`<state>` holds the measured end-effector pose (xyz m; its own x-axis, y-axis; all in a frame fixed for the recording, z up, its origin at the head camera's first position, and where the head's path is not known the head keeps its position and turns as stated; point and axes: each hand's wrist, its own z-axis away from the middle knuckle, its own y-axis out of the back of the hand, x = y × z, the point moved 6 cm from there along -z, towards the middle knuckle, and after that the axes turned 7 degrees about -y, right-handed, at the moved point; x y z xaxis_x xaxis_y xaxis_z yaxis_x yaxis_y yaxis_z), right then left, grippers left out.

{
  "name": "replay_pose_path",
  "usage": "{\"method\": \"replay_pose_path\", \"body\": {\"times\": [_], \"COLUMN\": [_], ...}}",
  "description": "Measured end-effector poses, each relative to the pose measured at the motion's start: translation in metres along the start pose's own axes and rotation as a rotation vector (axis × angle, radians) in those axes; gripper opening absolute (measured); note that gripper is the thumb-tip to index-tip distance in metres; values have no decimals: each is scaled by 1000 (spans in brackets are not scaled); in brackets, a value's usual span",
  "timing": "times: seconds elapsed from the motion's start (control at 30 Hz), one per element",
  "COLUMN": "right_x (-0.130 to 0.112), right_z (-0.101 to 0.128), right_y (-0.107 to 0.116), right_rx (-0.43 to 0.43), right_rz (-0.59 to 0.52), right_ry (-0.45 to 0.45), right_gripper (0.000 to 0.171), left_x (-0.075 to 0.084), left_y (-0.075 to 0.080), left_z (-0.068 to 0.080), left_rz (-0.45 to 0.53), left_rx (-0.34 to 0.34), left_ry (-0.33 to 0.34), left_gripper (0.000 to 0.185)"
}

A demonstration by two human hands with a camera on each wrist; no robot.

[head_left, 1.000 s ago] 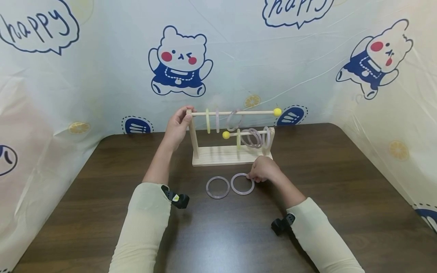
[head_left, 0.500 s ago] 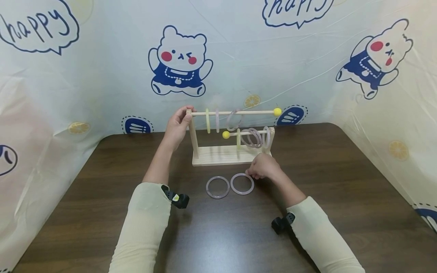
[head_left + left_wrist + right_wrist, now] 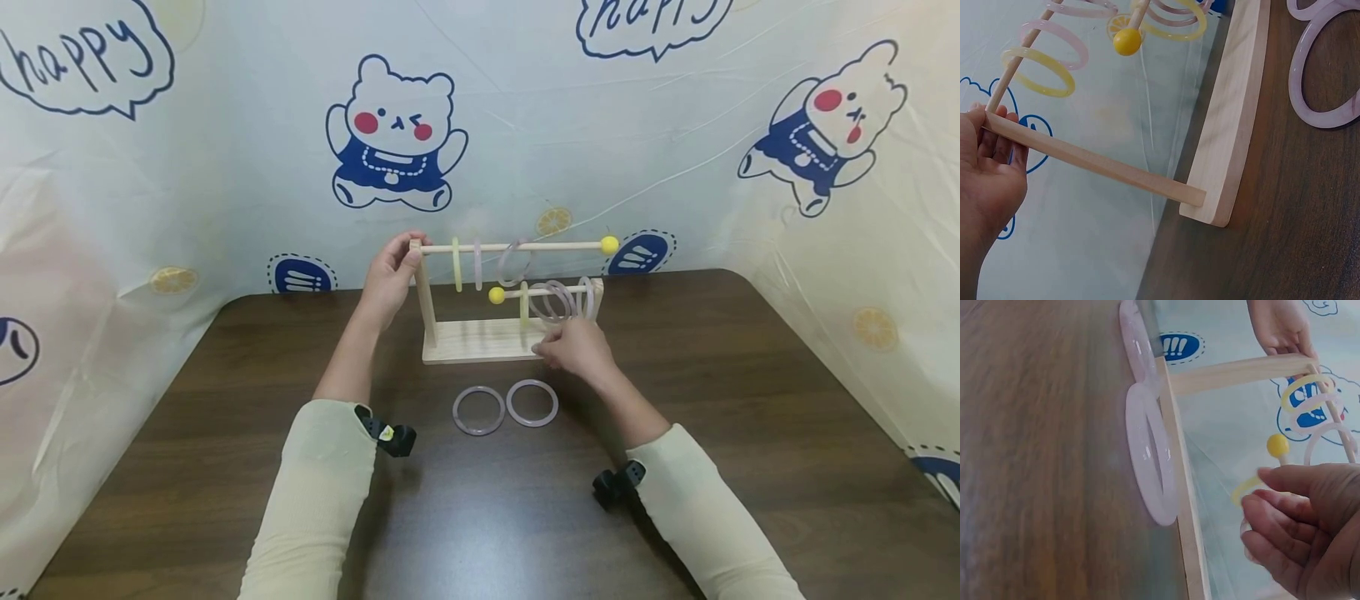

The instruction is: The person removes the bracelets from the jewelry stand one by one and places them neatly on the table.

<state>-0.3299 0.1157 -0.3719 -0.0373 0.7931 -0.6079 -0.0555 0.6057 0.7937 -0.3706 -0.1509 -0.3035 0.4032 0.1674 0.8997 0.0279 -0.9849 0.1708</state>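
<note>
the left hand [image 3: 392, 275] grips the top of the wooden rack's [image 3: 480, 342] left post, at frame centre. the right hand [image 3: 576, 346], fingers loosely curled and holding nothing, hovers at the rack's base beneath the lower rings [image 3: 558, 302]. two purple rings [image 3: 506, 407] lie flat on the counter [image 3: 750, 400] just below. the right wrist view alone shows the empty fingertips [image 3: 1260, 501].

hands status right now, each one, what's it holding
Left hand: holding the top of the wooden rack's upright post.
Right hand: empty, fingers loosely curled, near the lower rod's rings.
</note>
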Motion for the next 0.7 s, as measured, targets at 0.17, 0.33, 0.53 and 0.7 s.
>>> {"method": "replay_pose_path", "body": {"times": [0.17, 0.33, 0.53, 0.7], "right_x": [-7, -11, -14, -19], "right_z": [0, 1, 1, 2], "right_y": [10, 17, 21, 26], "right_rx": [141, 249, 299, 347], "right_rz": [-95, -129, -176, -214], "right_ry": [41, 68, 52, 76], "right_gripper": [19, 21, 20, 19], "left_x": [1, 1, 1, 1], "left_y": [0, 0, 0, 0], "left_z": [0, 0, 0, 0], "left_rz": [5, 4, 5, 5], "left_rx": [-1, -3, 0, 0], "left_ry": [0, -9, -14, -20], "left_gripper": [36, 35, 35, 34]}}
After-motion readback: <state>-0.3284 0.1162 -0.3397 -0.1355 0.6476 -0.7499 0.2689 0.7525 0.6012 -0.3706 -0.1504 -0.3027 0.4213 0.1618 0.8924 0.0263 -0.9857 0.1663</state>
